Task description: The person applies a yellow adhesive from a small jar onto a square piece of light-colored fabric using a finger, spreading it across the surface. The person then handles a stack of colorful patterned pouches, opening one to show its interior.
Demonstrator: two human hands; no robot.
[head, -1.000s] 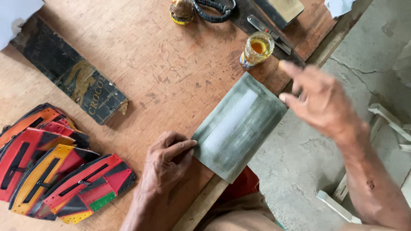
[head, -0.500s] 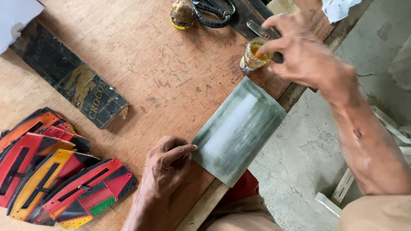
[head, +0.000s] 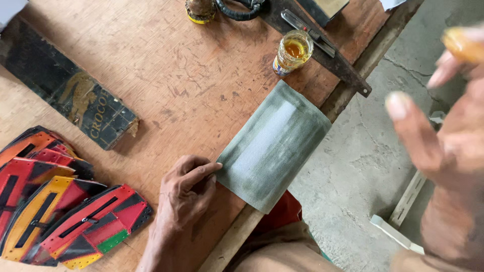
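While a fan of red, orange and black stitched pieces (head: 60,206) lies stacked at the desk's (head: 166,85) eight o'clock corner, out of the working area, a long dark strip (head: 68,95) rests at ten o'clock, likewise set aside. Moving right, the left hand (head: 186,194) lies on the wood with its fingers (head: 201,168) drawn together, the fingertip pressing the near edge of the grey-green rectangular sheet (head: 272,146), apparently to keep it from sliding, since the sheet's four o'clock end overhangs the desk edge. At twelve o'clock from the sheet a small glass jar of amber liquid (head: 293,51) stands upright, touching a flat metal tool (head: 322,48), close enough for dipping. At three o'clock the right hand (head: 443,146) is raised near the camera, blurred, fingers (head: 408,123) spread apart, one tip apparently coated amber, holding nothing visible.
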